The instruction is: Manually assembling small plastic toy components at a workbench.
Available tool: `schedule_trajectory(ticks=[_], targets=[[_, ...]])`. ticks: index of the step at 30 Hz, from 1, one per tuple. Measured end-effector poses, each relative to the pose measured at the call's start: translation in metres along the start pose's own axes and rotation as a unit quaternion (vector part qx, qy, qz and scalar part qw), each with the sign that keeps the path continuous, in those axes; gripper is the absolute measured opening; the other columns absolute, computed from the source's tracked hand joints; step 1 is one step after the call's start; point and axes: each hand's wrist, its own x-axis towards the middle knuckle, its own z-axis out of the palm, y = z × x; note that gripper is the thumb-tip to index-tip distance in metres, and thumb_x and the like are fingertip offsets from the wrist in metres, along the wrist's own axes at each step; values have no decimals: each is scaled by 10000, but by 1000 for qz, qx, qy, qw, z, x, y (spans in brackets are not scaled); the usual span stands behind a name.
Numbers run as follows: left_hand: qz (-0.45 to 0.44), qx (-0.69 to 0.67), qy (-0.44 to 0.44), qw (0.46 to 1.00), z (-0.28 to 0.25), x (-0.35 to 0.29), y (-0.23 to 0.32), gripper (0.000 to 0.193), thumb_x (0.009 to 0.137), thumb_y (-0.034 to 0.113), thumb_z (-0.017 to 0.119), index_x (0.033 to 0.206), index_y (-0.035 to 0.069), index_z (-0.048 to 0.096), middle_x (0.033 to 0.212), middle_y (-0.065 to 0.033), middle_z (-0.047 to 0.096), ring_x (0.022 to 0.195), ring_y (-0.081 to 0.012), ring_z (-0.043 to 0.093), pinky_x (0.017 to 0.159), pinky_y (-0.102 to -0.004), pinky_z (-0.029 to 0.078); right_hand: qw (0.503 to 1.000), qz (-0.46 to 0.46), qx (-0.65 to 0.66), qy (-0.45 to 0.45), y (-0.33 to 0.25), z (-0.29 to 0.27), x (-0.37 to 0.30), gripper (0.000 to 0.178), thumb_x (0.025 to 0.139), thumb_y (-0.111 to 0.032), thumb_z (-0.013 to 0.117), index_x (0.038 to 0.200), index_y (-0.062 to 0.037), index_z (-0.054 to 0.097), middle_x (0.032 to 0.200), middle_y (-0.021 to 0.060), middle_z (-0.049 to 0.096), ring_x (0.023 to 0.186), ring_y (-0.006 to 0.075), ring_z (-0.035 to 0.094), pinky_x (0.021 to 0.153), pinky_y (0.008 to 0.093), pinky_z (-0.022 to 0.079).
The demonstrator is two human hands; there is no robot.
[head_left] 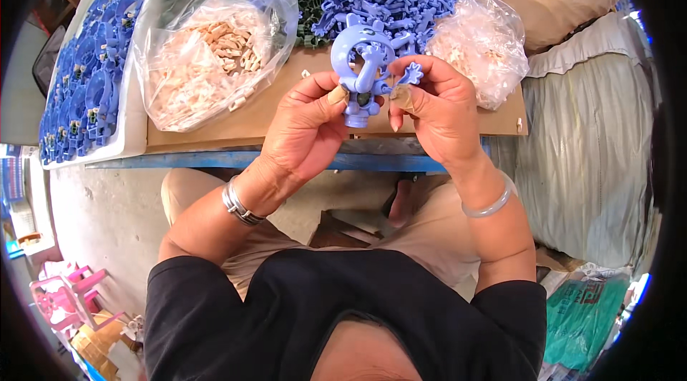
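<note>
Periwinkle-blue plastic figure (364,80), eared ring-shaped head, upright between left hand (309,118) and right hand (445,110). Blue plastic arm piece (412,74), splayed-fingered, in right hand's fingertips, beside figure's body; joined or loose, can't tell.

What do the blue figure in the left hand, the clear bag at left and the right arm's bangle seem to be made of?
Blue figure: probably moulded hard plastic; smooth, evenly coloured, slightly shiny.
Clear bag: likely thin plastic film; glossy, see-through, creased.
Bangle: pale, smooth; stone, glass or plastic, its look leaves it open.
</note>
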Motion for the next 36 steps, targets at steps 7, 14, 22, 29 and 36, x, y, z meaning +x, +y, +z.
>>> schedule_trajectory(ticks=[7, 14, 22, 29, 36], targets=[[33, 42, 54, 997, -4, 0, -5, 180, 795, 16, 542, 972, -8, 558, 918, -78, 589, 817, -172, 571, 755, -277, 452, 999, 34, 17, 0, 2, -4, 1, 206, 757, -11, 595, 941, 40, 517, 803, 81, 550, 574, 139, 532, 449, 255, 460], [4, 57, 71, 996, -3, 3, 0, 221, 804, 39, 535, 1020, -12, 539, 913, -86, 590, 792, -193, 578, 675, -290, 462, 985, -55, -165, 4, 3, 0, 3, 321, 745, -70, 633, 1010, 13, 472, 754, 34, 502, 628, 95, 508, 532, 197, 443], [-96, -20, 50, 994, -3, 4, 5, 327, 838, 116, 494, 1132, -21, 453, 1013, -110, 560, 869, -244, 571, 704, -301, 454, 995, -66, -77, 22, 9, 1, 12, 667, 688, -157, 703, 1224, -35, 324, 913, 51, 539, 810, 106, 515, 641, 210, 423], [-104, -43, 24, 993, -2, 5, 7, 358, 834, 126, 493, 1144, -43, 436, 1058, -132, 545, 916, -253, 554, 792, -334, 447, 997, 73, 27, -11, 10, -1, 14, 697, 699, -189, 692, 1256, -55, 296, 974, 67, 545, 811, 107, 519, 634, 206, 426], [-80, -58, 41, 994, -3, 5, 10, 341, 831, 107, 496, 1126, -55, 442, 1025, -158, 552, 892, -256, 562, 807, -348, 449, 995, 53, 89, -15, 16, 9, 16, 704, 695, -219, 696, 1261, -89, 298, 1046, 35, 503, 899, 118, 507, 669, 226, 432]])
